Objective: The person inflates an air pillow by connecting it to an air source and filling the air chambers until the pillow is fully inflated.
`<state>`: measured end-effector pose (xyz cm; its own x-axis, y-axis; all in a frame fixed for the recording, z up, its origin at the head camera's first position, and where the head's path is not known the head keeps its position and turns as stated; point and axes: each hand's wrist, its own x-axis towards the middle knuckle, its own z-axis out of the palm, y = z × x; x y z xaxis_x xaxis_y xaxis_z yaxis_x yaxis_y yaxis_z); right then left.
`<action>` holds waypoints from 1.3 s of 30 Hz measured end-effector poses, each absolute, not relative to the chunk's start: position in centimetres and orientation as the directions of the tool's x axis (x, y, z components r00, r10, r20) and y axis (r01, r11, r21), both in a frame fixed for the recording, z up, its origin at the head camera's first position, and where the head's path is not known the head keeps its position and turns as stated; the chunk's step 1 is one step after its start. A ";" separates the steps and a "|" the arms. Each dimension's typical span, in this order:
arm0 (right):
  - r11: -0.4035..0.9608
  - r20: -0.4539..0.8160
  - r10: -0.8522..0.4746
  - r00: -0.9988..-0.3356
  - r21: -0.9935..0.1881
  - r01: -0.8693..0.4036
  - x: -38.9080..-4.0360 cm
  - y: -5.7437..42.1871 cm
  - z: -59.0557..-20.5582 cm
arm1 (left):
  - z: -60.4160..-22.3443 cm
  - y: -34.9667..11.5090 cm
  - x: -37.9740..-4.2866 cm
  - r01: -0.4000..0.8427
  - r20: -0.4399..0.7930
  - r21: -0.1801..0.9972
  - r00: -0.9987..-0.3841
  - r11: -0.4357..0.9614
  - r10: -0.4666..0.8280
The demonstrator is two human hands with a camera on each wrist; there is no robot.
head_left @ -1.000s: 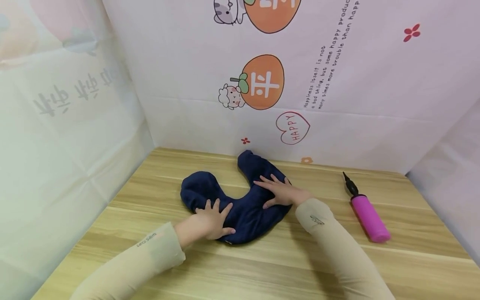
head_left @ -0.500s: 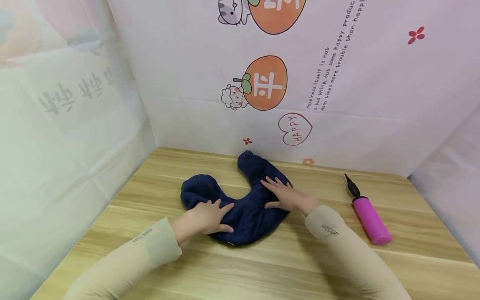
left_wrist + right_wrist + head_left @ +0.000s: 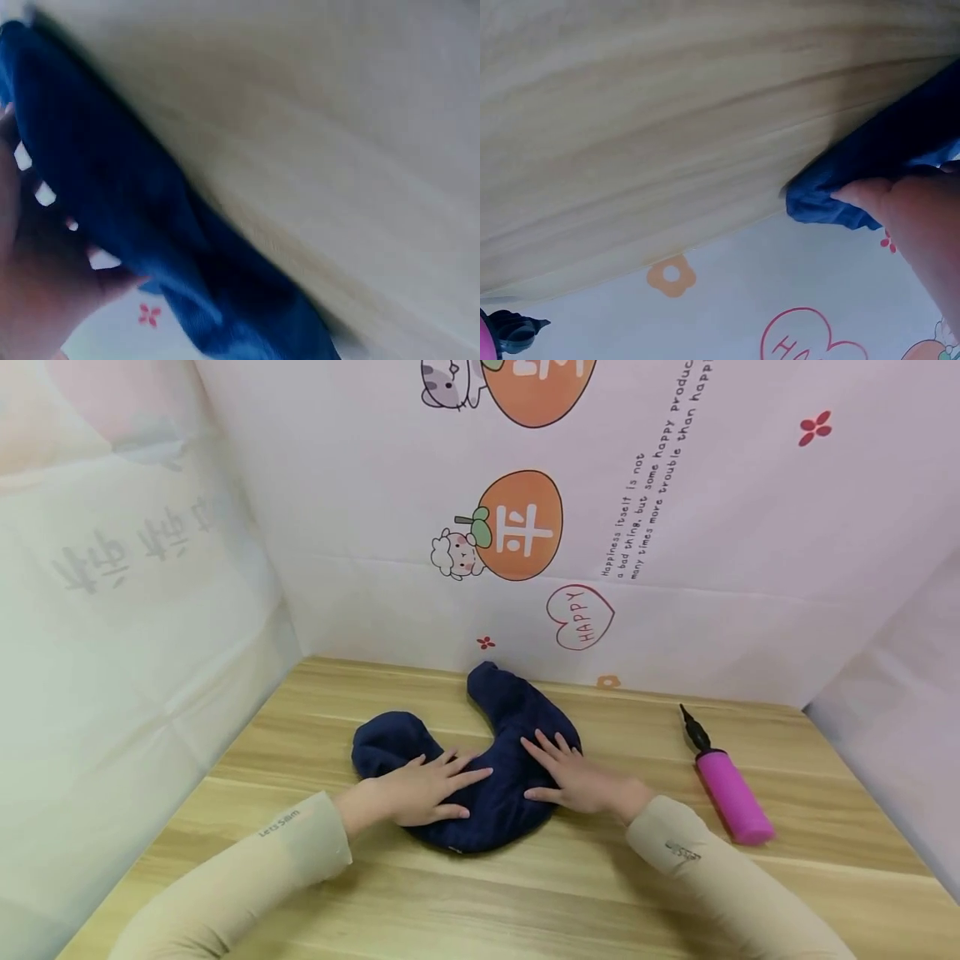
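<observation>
A dark blue U-shaped neck pillow [image 3: 480,814] lies on the table, its two ends pointing toward the back. My left hand [image 3: 420,789] rests on its left part, fingers spread and nearly straight. On the right part my right hand [image 3: 573,777] presses with fingers apart. In the left wrist view the pillow [image 3: 112,165] runs diagonally, the left hand [image 3: 45,277] against its side. The right wrist view shows the pillow [image 3: 825,202] with the right hand's thumb [image 3: 862,195] on it. The pillow's underside is hidden.
A pink hand pump [image 3: 735,797] with a black nozzle lies to the right on the wood-grain table [image 3: 480,910]. A white printed cloth [image 3: 360,510] hangs behind the table, and another cloth [image 3: 135,660] hangs along the left side.
Both hands have shifted on the pillow, the left toward its middle and the right slightly lower. The pillow's left lobe has sunk a little and looks flatter.
</observation>
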<state>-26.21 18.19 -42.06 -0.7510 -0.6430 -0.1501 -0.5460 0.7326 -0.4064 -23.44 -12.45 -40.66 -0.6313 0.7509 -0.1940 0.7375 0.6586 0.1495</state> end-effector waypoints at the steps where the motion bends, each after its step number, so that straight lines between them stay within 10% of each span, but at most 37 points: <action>1: 0.746 -0.166 -0.636 -0.753 -0.383 -0.546 -26.2 18.0 -42.2 | -40.8 -12.3 -23.3 0.720 -0.219 0.156 -0.642 0.676 0.735; 39: 0.706 -0.220 -0.707 -0.672 -0.270 -0.654 -29.6 13.9 -41.0 | -41.2 -9.2 -19.5 0.476 -0.307 0.054 -0.828 0.878 0.468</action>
